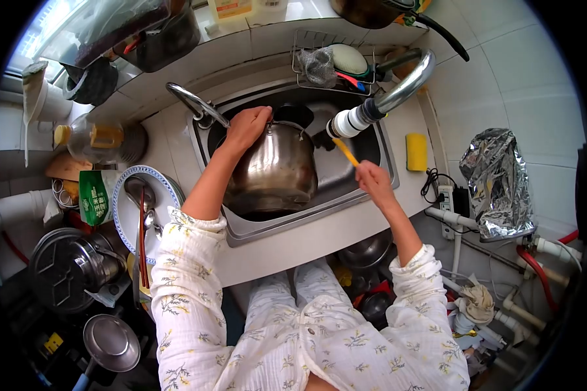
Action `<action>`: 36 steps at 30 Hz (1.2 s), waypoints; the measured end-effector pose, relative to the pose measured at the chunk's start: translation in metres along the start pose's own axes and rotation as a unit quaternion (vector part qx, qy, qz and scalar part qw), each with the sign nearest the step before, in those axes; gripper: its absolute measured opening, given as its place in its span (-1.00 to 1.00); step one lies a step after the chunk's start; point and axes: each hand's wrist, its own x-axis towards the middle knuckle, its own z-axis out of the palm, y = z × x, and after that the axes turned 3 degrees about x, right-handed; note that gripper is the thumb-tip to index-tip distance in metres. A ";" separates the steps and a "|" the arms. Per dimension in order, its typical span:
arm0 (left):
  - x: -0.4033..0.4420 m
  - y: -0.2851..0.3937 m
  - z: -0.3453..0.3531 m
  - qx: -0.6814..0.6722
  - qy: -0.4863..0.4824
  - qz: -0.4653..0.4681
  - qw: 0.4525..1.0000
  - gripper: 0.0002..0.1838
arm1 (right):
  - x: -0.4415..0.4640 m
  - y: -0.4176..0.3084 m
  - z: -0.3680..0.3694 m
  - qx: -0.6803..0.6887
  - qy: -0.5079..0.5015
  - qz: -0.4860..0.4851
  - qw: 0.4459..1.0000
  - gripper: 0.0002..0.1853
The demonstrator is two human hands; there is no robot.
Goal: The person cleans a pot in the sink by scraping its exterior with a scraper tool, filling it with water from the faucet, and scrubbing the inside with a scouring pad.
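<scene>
A large stainless steel pot lies tilted in the metal sink. My left hand is closed on the pot's upper rim at its left side. In my right hand, right of the pot and over the sink's right part, is a yellow-handled tool. Its far end, near some dark matter in the basin, is too small to make out. The chrome faucet with a white nozzle hangs just above the tool. Part of the basin is hidden behind the pot.
A second tap rises at the back left. Behind the sink is a wire rack with scrubbers. A yellow sponge lies right. Stacked plates with spoons and chopsticks stand left, beside a bottle. A foil-covered object is far right.
</scene>
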 end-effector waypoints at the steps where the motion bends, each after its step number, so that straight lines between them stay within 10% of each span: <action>1: 0.001 -0.002 0.002 0.001 0.002 0.006 1.000 -0.52 | -0.003 0.003 -0.014 -0.001 0.040 -0.026 0.999 -0.69; 9: 0.015 0.006 0.019 0.050 -0.021 -0.024 0.998 -0.52 | 0.086 -0.025 -0.092 -0.273 0.262 -0.181 0.908 -0.84; 36: 0.054 0.049 0.077 0.177 -0.097 -0.016 0.979 -0.55 | 0.144 0.006 -0.106 -0.333 0.233 -0.161 0.899 -0.85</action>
